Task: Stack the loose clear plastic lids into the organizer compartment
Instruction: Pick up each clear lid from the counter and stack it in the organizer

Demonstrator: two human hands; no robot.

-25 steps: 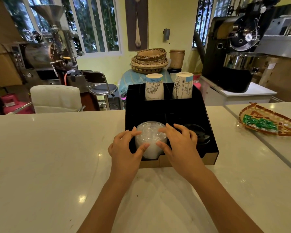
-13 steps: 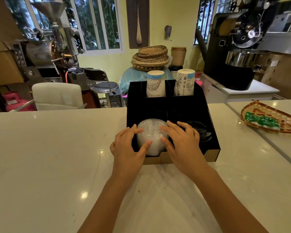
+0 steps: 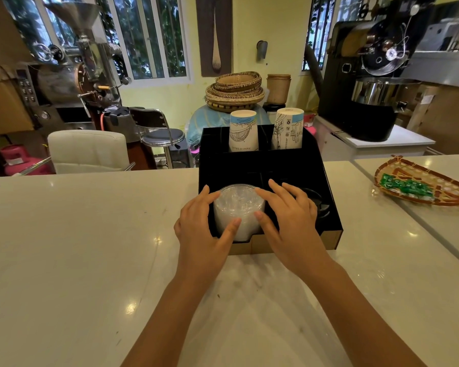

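Two bare hands bracketed a stack of clear plastic lids (image 3: 238, 210) that stood in the front-left compartment of a black organizer (image 3: 326, 186) on a pale counter (image 3: 77, 247). The left hand (image 3: 202, 229) cupped the stack from its left side, fingers curved over the near rim and thumb pressed against the front of the lids. The right hand (image 3: 289, 223) closed on the stack from the right, its index finger lying across the top lid and its thumb touching the front face just beside the left thumb. Both hands were thus grasping the lids, neither clenched into a fist nor let go. The stack rose above the compartment's low cardboard front edge and sat upright. To the right of it, in the neighbouring front compartment, dark lids (image 3: 318, 205) lay partly hidden behind the right hand. At the back of the organizer two stacks of paper cups stood upside down in separate slots: a left cup stack (image 3: 243, 131) with a blue band and line drawing, and a right cup stack (image 3: 288, 128) tilted slightly. Well apart on the right, a woven tray (image 3: 440, 186) with green packets (image 3: 406, 185) rested on the counter. Beyond the counter stood a white chair (image 3: 88, 151), a pile of woven baskets (image 3: 235, 91) and a black roasting machine (image 3: 368, 80).
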